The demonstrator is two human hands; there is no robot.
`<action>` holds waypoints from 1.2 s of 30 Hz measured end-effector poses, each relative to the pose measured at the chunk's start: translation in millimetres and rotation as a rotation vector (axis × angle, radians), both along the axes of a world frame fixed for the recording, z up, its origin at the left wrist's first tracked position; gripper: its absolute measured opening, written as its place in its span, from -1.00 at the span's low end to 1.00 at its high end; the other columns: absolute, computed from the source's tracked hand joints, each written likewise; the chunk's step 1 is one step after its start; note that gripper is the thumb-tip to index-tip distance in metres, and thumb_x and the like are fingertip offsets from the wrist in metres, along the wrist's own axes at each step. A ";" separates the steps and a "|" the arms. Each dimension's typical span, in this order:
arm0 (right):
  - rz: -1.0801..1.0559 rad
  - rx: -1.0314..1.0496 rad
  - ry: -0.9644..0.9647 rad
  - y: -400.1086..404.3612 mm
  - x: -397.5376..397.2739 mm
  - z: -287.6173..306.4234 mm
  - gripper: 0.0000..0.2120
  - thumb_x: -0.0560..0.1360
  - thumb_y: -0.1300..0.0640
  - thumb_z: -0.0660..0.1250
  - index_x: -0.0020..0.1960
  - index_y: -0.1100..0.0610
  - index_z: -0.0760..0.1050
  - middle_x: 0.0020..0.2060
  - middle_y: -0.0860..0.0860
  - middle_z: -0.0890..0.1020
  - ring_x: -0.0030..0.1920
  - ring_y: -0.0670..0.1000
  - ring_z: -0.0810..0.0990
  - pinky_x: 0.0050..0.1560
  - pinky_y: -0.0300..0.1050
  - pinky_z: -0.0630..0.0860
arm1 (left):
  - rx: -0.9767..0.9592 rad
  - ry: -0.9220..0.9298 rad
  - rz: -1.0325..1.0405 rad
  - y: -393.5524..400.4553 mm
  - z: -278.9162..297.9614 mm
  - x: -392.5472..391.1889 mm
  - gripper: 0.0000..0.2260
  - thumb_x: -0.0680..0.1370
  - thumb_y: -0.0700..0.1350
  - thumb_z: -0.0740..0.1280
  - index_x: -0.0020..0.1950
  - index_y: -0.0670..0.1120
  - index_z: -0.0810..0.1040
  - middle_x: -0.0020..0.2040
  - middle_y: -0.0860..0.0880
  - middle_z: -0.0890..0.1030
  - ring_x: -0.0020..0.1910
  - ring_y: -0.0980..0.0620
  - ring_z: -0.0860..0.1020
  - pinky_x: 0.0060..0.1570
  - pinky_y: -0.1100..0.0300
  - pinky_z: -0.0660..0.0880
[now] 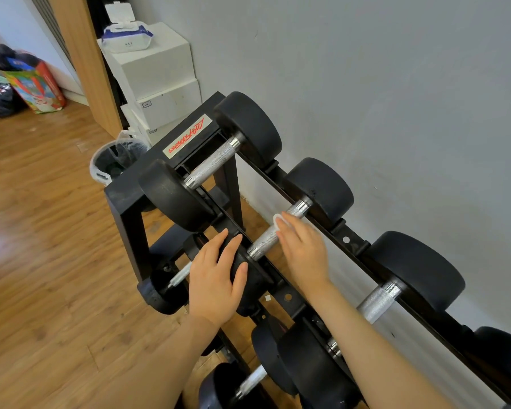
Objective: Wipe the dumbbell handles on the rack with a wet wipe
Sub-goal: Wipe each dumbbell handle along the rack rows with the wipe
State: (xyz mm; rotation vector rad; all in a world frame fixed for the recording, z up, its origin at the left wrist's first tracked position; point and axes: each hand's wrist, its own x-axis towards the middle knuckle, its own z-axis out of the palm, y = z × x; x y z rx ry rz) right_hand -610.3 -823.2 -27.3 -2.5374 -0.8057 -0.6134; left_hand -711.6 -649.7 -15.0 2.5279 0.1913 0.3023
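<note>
- The rack (136, 199) stands along the wall, its dumbbells lying crosswise.
- The left hand (216, 278) rests flat, fingers straight, on the near weight head of the middle dumbbell (250, 278).
- The right hand (304, 249) presses the wet wipe (278, 221) onto that handle (267, 239), fingers mostly straight.
- Risk, I judge: the dumbbell could roll, or the small wipe slip from under the fingers and fall through the rack.

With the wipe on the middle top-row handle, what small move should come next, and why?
Probably slide the right hand and wet wipe down the handle toward the near weight. The wipe sits near the far end, bare metal shows below it, and the left hand rests on that weight.
</note>
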 end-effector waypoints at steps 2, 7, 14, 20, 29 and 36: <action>0.124 -0.051 -0.008 1.5 -7.1 -6.8 -0.51 0.39 0.26 0.52 0.29 0.27 0.51 0.18 0.18 0.60 0.11 0.12 0.62 -0.03 -0.02 0.63 | 0.001 -0.006 0.001 -0.8 1.1 0.0 -0.53 0.61 0.12 0.10 0.46 -0.02 0.42 0.46 -0.07 0.40 0.42 -0.05 0.31 0.34 0.02 0.20; 0.010 0.016 -0.017 -5.7 0.1 0.1 -0.61 0.50 0.17 0.35 0.30 0.25 0.50 0.17 0.18 0.60 0.07 0.11 0.62 -0.02 -0.04 0.58 | 0.007 0.001 -0.004 0.2 0.3 0.6 -0.53 0.61 0.12 0.10 0.46 -0.03 0.42 0.46 -0.08 0.40 0.42 -0.09 0.34 0.35 0.03 0.21; 0.109 -0.030 -0.063 -4.5 -5.9 -2.6 -0.55 0.40 0.22 0.50 0.26 0.25 0.54 0.15 0.14 0.62 -0.04 0.07 0.63 -0.12 -0.07 0.57 | 0.013 0.010 -0.001 -0.2 0.2 0.7 -0.54 0.62 0.11 0.09 0.46 -0.01 0.41 0.47 -0.07 0.39 0.43 -0.07 0.33 0.36 0.05 0.19; 0.082 -0.031 -0.017 -2.0 -6.5 -7.5 -0.51 0.42 0.23 0.46 0.33 0.24 0.49 0.24 0.13 0.58 -0.01 0.07 0.58 -0.14 -0.04 0.61 | 0.008 0.007 -0.001 -0.1 0.4 -0.2 -0.54 0.61 0.11 0.10 0.47 -0.01 0.41 0.47 -0.07 0.39 0.43 -0.05 0.31 0.36 0.05 0.17; -0.106 0.104 0.118 -4.4 -4.5 -1.1 -0.73 0.59 -0.05 0.26 0.27 -0.04 0.50 0.19 -0.02 0.56 0.17 -0.09 0.52 0.15 -0.17 0.55 | 0.005 0.024 -0.008 0.6 -0.3 0.4 -0.54 0.62 0.12 0.09 0.48 0.00 0.39 0.48 -0.06 0.38 0.44 -0.07 0.32 0.38 0.01 0.21; -0.130 0.117 0.025 -2.4 -7.6 -7.1 -0.69 0.61 0.04 0.20 0.27 0.12 0.56 0.11 0.07 0.58 0.10 0.01 0.45 -0.04 -0.17 0.52 | -0.001 0.004 -0.010 0.7 -1.0 0.2 -0.54 0.61 0.11 0.10 0.47 -0.01 0.40 0.47 -0.07 0.39 0.43 -0.09 0.34 0.36 -0.02 0.26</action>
